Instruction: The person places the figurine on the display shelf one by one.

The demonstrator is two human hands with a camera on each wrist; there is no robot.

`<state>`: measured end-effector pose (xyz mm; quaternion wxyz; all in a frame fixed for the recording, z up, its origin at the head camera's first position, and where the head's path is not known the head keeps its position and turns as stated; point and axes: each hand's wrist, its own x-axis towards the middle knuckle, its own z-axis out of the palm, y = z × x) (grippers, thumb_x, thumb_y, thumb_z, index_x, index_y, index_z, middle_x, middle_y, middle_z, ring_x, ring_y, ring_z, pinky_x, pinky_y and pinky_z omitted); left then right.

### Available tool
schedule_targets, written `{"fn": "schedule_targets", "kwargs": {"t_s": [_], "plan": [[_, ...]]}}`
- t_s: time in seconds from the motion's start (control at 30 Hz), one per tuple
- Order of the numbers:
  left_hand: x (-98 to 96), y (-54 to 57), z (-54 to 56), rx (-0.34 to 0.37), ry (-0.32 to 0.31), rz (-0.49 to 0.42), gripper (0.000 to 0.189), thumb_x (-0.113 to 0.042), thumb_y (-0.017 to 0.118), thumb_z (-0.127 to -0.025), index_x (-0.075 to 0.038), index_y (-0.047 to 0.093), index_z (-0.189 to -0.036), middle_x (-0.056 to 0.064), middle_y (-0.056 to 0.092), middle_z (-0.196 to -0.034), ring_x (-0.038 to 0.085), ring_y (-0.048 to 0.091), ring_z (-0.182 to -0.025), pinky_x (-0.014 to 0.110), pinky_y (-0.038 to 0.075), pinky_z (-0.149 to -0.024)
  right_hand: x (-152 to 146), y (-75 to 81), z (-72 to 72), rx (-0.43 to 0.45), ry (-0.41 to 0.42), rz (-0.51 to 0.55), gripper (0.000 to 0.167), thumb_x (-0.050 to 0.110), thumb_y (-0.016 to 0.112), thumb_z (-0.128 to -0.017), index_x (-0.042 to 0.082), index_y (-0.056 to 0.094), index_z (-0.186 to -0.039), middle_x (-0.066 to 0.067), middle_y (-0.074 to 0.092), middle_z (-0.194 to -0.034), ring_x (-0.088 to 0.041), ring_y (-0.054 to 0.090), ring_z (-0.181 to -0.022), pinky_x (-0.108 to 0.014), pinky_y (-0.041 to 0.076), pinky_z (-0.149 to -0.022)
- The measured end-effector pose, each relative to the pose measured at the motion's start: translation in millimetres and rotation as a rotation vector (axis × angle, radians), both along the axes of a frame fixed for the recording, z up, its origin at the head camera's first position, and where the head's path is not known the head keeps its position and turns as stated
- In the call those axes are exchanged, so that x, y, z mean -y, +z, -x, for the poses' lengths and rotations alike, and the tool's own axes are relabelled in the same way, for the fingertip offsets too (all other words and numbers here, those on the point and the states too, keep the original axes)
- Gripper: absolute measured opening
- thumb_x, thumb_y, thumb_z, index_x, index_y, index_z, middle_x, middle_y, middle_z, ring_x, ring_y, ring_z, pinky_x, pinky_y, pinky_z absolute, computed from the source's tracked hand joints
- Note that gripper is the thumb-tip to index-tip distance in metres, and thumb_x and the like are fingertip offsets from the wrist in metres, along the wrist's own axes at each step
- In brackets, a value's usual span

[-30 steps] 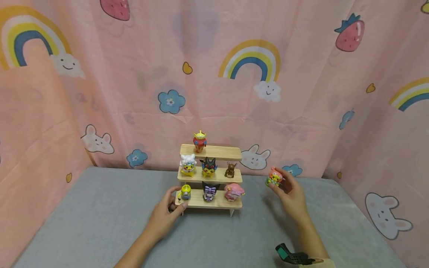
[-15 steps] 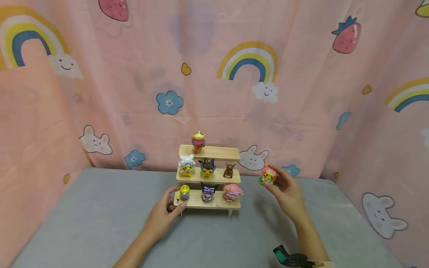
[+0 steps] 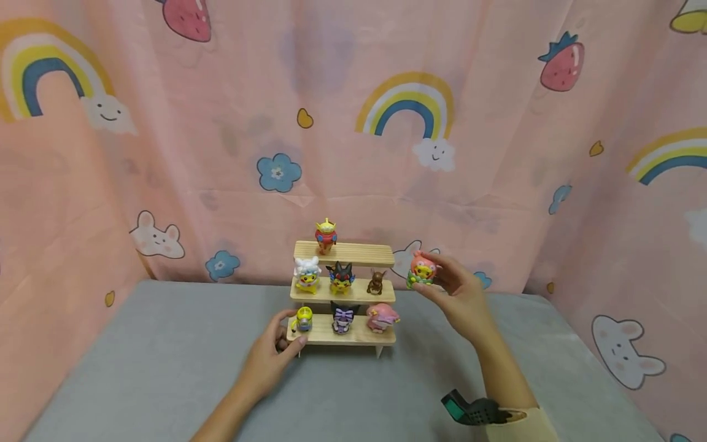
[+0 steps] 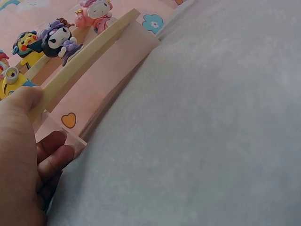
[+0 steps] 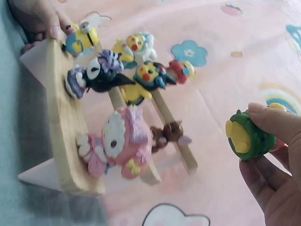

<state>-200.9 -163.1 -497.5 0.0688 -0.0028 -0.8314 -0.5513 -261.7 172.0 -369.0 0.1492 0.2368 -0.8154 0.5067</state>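
Observation:
A three-tier wooden display stand (image 3: 364, 253) carries several small figurines. My left hand (image 3: 267, 355) grips the left end of its bottom tier, thumb on the board's edge (image 4: 70, 77), beside a yellow minion figurine (image 3: 304, 319). To the right of the stand, my right hand (image 3: 461, 301) pinches a yellow figurine in a pink hood (image 3: 422, 270) with a green lower part. It is off the table, level with the middle tier and apart from the stand. In the right wrist view, its green and yellow underside (image 5: 249, 136) shows between thumb and fingers.
The top tier bears a red-and-yellow figurine (image 3: 326, 236) at its left. White-hooded (image 3: 307, 276), dark-hooded (image 3: 342, 279) and brown (image 3: 375, 282) figurines stand on the middle tier. Black-purple (image 3: 342, 319) and pink (image 3: 381, 318) ones share the bottom tier. A pink curtain (image 3: 221, 153) hangs behind the grey table (image 3: 182, 344).
My right hand has moved left and upward with the pink-hooded figurine, closer to the stand. The left hand keeps its grip on the bottom tier. The head view has shifted slightly.

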Motion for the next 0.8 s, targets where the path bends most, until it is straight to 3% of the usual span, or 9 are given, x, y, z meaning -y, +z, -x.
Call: {"fn": "schedule_targets", "kwargs": {"t_s": [0.23,0.4,0.57,0.67,0.8], "plan": [[1.5,0.3,-0.2,0.015,-0.003,0.008,0.057,-0.034,0.073,-0.093,-0.023,0.048,-0.143,-0.003,0.060,-0.075,0.008,0.052,-0.063,0.024,0.040,-0.059,31.5,16.0,20.6,-0.021,0.131,-0.010,0.053,0.004,0.076,-0.089,0.010,0.059,-0.139,-0.013,0.064,-0.124,-0.002,0.064,-0.105,-0.015,0.051,-0.093],[0.2,-0.8,0.8,0.012,-0.015,0.021,0.058,-0.035,0.074,-0.093,-0.025,0.048,-0.143,-0.004,0.060,-0.076,0.007,0.053,-0.063,0.023,0.040,-0.058,47.7,22.8,38.5,0.010,0.125,-0.018,0.055,0.006,0.077,-0.089,0.011,0.058,-0.140,-0.016,0.066,-0.121,-0.015,0.069,-0.107,-0.019,0.054,-0.090],[0.2,-1.8,1.5,0.012,-0.010,0.008,0.056,-0.033,0.074,-0.092,-0.026,0.049,-0.142,-0.005,0.061,-0.076,0.007,0.054,-0.062,0.023,0.041,-0.059,64.1,30.0,54.8,-0.018,0.137,-0.139,0.055,0.013,0.076,-0.091,0.013,0.056,-0.142,-0.014,0.063,-0.131,-0.032,0.067,-0.118,-0.035,0.055,-0.098],[0.9,-2.0,1.5,0.007,-0.002,0.002,0.056,-0.033,0.074,-0.092,-0.026,0.049,-0.142,-0.005,0.061,-0.075,0.007,0.053,-0.062,0.023,0.040,-0.058,72.4,33.0,63.7,-0.024,0.158,-0.175,0.054,0.013,0.075,-0.092,0.013,0.055,-0.142,-0.014,0.061,-0.132,-0.033,0.065,-0.120,-0.042,0.054,-0.101],[0.9,-1.8,1.3,0.001,-0.006,0.005,0.057,-0.034,0.074,-0.092,-0.026,0.049,-0.142,-0.005,0.060,-0.075,0.007,0.054,-0.062,0.024,0.040,-0.058,78.0,32.4,73.6,0.031,0.165,-0.176,0.053,0.013,0.075,-0.092,0.016,0.056,-0.141,-0.012,0.062,-0.125,-0.030,0.067,-0.116,-0.042,0.055,-0.099]]}}
